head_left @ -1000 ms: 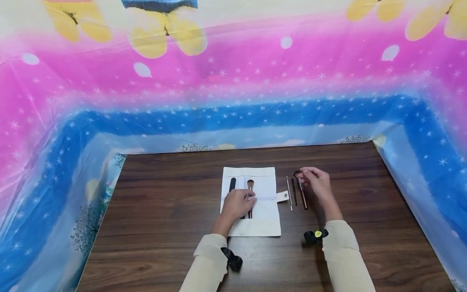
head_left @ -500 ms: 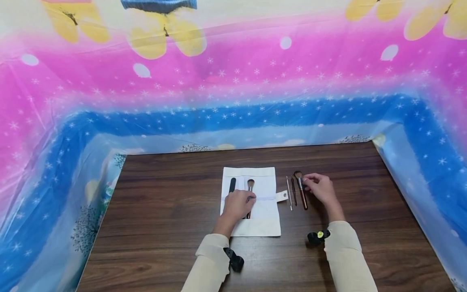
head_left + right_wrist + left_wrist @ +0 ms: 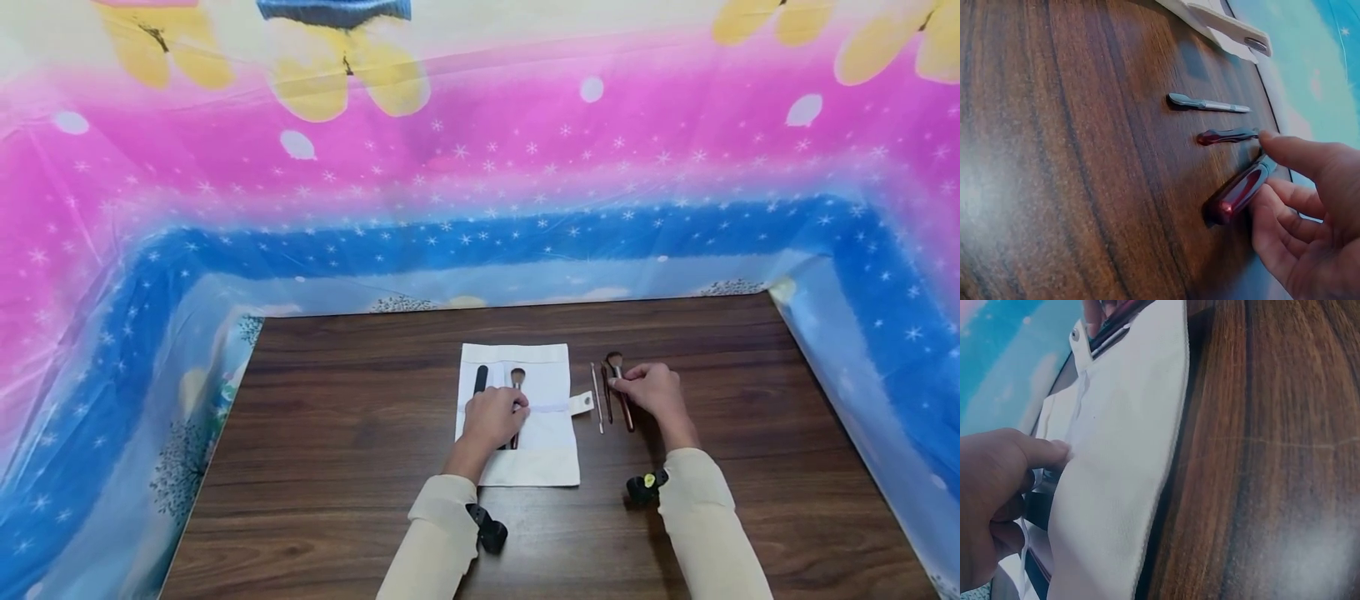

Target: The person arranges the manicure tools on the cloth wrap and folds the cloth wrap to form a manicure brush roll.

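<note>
A white fabric pouch (image 3: pixel 549 383) lies spread on the table, with a makeup brush (image 3: pixel 517 377) and a flat black strip with a rounded end (image 3: pixel 481 379) in it. My left hand (image 3: pixel 491 417) is over the pouch, thumb and fingertips pinching its thin pale band (image 3: pixel 1075 415); the hand partly covers both items. To the right, my right hand (image 3: pixel 656 392) pinches a second makeup brush (image 3: pixel 1241 190) near its metal collar, thumb on one side and fingers on the other. Whether this brush is off the table I cannot tell.
Between pouch and right hand lie a slim silver tool (image 3: pixel 597 400) and a dark reddish-brown tool (image 3: pixel 606 392). The pouch's snap tab (image 3: pixel 581 403) points toward them. A printed cloth (image 3: pixel 480 242) borders the wooden table (image 3: pixel 337 400) at the back and sides.
My right hand was at the second brush's bristle end, drew back to the right, and is now lower on that brush. The left hand stays at the pouch.
</note>
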`<move>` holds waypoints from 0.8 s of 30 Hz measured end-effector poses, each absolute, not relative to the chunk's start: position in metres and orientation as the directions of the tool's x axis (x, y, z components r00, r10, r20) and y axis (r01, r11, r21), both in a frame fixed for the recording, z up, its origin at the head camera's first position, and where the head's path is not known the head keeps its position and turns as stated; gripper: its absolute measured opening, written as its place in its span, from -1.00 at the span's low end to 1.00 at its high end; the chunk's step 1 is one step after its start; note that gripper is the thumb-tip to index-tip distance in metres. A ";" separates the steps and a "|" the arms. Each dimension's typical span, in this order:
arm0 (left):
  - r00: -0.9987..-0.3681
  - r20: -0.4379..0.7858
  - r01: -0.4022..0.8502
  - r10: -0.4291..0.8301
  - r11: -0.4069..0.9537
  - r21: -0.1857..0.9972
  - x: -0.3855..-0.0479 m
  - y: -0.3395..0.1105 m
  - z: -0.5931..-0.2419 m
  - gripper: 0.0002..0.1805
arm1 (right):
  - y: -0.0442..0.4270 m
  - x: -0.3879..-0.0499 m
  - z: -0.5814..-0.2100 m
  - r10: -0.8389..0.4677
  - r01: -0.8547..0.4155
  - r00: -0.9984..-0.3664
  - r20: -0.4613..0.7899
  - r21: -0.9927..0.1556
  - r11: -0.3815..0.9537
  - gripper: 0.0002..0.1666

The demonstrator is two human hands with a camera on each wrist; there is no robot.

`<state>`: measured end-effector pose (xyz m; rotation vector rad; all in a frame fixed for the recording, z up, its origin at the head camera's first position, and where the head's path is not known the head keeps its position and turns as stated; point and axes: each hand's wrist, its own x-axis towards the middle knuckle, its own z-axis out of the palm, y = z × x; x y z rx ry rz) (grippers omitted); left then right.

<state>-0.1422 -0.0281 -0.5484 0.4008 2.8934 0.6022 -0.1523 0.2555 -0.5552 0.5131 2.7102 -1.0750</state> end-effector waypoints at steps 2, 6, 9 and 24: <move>-0.953 -0.102 0.221 0.286 0.884 0.411 -0.143 -0.027 -0.548 -0.87 | 0.255 -0.153 -0.555 0.260 0.389 -0.920 -0.292 -0.615 0.686 -0.57; -0.954 -0.105 0.211 0.280 0.880 0.426 -0.144 -0.027 -0.549 -0.89 | 0.255 -0.156 -0.555 0.275 0.404 -0.914 -0.300 -0.590 0.699 -0.65; -0.956 -0.101 0.205 0.277 0.870 0.448 -0.145 -0.027 -0.551 -0.90 | 0.256 -0.158 -0.555 0.273 0.403 -0.914 -0.301 -0.588 0.702 -0.68; -0.956 -0.070 0.218 0.286 0.849 0.482 -0.143 -0.030 -0.555 -0.90 | 0.264 -0.158 -0.556 0.222 0.429 -0.903 -0.369 -0.729 0.533 -0.63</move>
